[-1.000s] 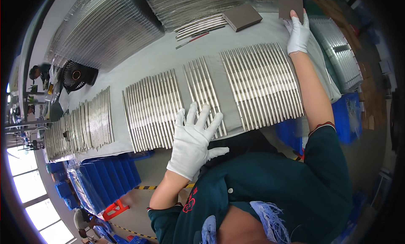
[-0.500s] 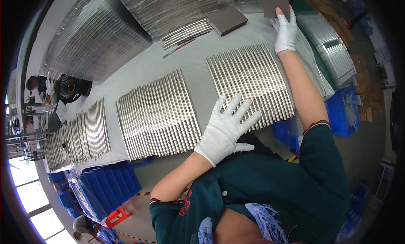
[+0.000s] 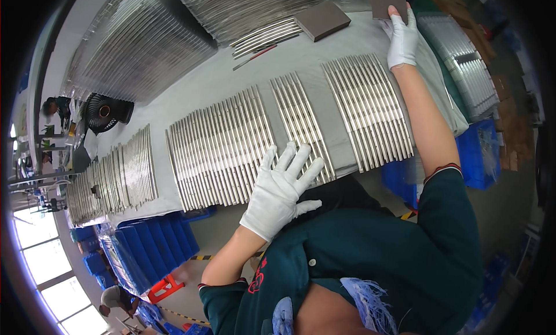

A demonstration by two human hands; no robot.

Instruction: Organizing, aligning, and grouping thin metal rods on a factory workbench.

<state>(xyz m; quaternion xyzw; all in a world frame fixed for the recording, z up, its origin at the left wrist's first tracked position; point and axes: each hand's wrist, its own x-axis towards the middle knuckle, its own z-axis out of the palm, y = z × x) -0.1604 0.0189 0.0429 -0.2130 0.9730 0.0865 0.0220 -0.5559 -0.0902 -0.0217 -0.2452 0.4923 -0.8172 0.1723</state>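
My left hand (image 3: 282,190), in a white glove, lies with spread fingers over the near ends of a narrow group of shiny metal rods (image 3: 298,121). This group sits between a wide row of metal rods (image 3: 217,152) on its left and another row of metal rods (image 3: 370,112) on its right, with a gap on each side. At the far right of the table, my gloved right hand (image 3: 402,42) is closed on the near edge of a flat grey-brown block (image 3: 388,2). The block's far end is cut off by the picture's edge.
A similar grey-brown block (image 3: 322,21) lies at the back beside loose rods (image 3: 266,37) and a red-handled tool (image 3: 255,57). Wrapped stacks (image 3: 142,45) stand behind. At left are more rods (image 3: 116,176) and a black fan (image 3: 105,112); blue bins (image 3: 156,242) stand below.
My left hand has moved left, and a narrow group of rods now stands apart from the right row, closer to the middle row. My right hand still holds the block.
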